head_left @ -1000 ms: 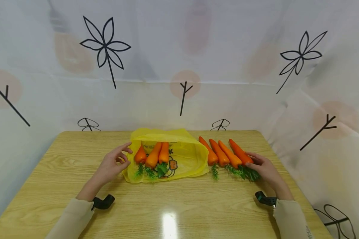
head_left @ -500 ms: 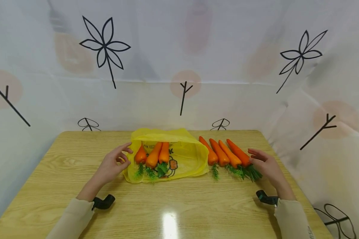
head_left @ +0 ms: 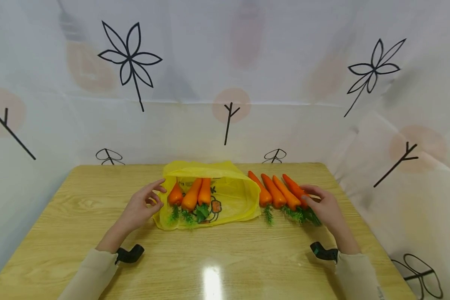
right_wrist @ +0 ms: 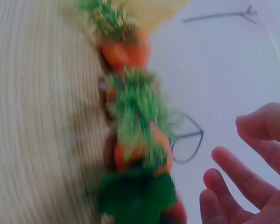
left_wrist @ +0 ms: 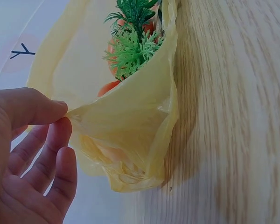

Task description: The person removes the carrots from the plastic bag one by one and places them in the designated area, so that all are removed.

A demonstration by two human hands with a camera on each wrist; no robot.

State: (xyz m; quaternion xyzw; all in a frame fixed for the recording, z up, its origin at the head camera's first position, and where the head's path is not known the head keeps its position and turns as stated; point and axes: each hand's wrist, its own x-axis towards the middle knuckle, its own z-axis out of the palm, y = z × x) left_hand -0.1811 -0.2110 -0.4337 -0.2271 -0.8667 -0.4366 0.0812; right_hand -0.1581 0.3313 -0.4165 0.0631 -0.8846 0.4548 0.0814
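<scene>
A yellow plastic bag [head_left: 234, 200] lies on its side with its mouth toward me. My left hand [head_left: 142, 206] pinches the bag's left edge between thumb and fingertip, clearest in the left wrist view. Inside the bag lie three carrots [head_left: 191, 198], leafy ends facing me. Outside, right of the bag, several more carrots [head_left: 273, 193] lie side by side in a slanted row. My right hand [head_left: 324, 208] hovers at the rightmost carrot [head_left: 293, 186], overlapping its leafy end in the head view. In the right wrist view its fingers [right_wrist: 245, 175] are spread apart, holding nothing.
The wooden table [head_left: 172, 266] reaches back to a white patterned cloth [head_left: 195, 137], which also hangs along both sides. Each wrist carries a black camera [head_left: 130, 253].
The right hand lets go of the rightmost carrot and draws back right, then comes left over it again. That carrot now lies slightly further left. The left hand keeps its place at the bag.
</scene>
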